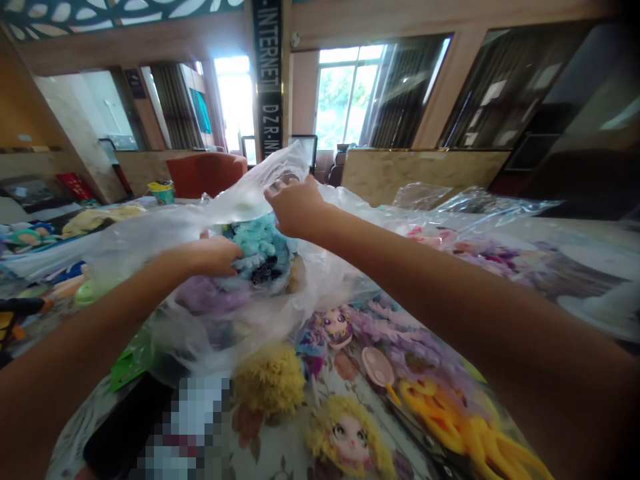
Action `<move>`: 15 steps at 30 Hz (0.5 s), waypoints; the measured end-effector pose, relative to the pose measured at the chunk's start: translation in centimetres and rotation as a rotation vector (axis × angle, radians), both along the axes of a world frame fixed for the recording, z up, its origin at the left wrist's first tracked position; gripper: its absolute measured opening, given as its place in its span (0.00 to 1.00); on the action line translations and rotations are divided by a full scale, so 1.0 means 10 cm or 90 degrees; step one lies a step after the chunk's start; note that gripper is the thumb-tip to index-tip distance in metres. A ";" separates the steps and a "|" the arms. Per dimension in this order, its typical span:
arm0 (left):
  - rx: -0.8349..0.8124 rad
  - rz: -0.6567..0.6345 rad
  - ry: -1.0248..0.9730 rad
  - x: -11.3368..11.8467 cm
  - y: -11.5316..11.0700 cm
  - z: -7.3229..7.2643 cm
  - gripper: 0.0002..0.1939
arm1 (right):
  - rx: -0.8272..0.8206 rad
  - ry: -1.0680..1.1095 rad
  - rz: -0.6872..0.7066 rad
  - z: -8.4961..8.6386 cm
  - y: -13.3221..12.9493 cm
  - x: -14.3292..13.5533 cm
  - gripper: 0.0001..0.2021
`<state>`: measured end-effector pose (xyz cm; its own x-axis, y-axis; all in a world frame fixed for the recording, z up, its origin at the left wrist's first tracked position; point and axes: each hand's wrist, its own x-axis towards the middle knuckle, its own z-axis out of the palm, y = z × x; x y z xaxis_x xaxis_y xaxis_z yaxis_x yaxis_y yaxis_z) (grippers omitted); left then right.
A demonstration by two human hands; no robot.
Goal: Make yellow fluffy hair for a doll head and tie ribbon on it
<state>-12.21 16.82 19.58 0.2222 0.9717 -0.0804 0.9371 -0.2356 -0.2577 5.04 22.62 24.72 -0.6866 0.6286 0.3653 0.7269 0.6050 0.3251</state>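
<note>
Your right hand [295, 203] pinches the rim of a cloudy plastic bag [320, 273] at the middle of the table [287, 443]; your left hand [215, 257] points toward turquoise fluff [257, 237], its grip unclear. The film looks light, limp, slippery, easily torn, best held by gathered rim. Sideways on a pillar [270, 80]: "INTERNET DZR-IN."

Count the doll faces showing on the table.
2: a yellow-haired doll face at the bottom of the picture, and a purple-haired doll face farther back, near the plastic bag. Others may be turned away or hidden in the clutter.
</note>
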 end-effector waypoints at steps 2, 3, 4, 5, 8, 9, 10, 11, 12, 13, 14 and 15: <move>-0.016 -0.055 -0.031 0.12 -0.13 0.03 0.25 | -0.006 -0.027 0.037 0.00 -0.13 -0.12 0.24; -0.012 -0.080 -0.046 0.16 -0.19 0.05 0.29 | -0.001 -0.029 0.072 0.00 -0.16 -0.17 0.24; 0.012 -0.107 -0.049 0.18 -0.22 0.08 0.30 | 0.005 -0.022 0.109 -0.01 -0.16 -0.22 0.26; 0.059 -0.132 -0.041 0.17 -0.24 0.13 0.30 | 0.012 -0.006 0.145 -0.01 -0.14 -0.25 0.29; 0.310 -0.165 0.069 -0.11 -0.21 0.29 0.24 | 0.009 0.084 0.184 -0.01 0.00 -0.28 0.31; 0.380 -0.135 0.107 -0.28 -0.18 0.33 0.25 | 0.003 0.108 0.176 0.00 0.06 -0.26 0.31; 0.427 -0.086 0.122 -0.47 -0.15 0.37 0.27 | -0.003 0.123 0.163 -0.01 0.12 -0.24 0.32; 0.441 -0.035 0.122 -0.66 -0.13 0.39 0.28 | -0.008 0.125 0.145 -0.02 0.18 -0.21 0.35; 0.437 0.019 0.110 -0.83 -0.11 0.39 0.27 | -0.016 0.114 0.125 -0.05 0.24 -0.18 0.39; 0.420 0.076 0.089 -0.96 -0.09 0.38 0.26 | -0.029 0.092 0.105 -0.08 0.30 -0.15 0.43; 0.403 0.127 0.067 -1.04 -0.09 0.36 0.25 | -0.048 0.069 0.080 -0.12 0.34 -0.12 0.47; 0.412 0.168 0.048 -1.06 -0.08 0.32 0.23 | -0.072 0.045 0.055 -0.16 0.38 -0.09 0.49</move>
<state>-22.83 15.99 22.82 -0.0112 0.8498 0.5270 0.9159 0.2202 -0.3356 4.10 26.39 23.08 -0.7155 0.6081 0.3439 0.6888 0.6965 0.2013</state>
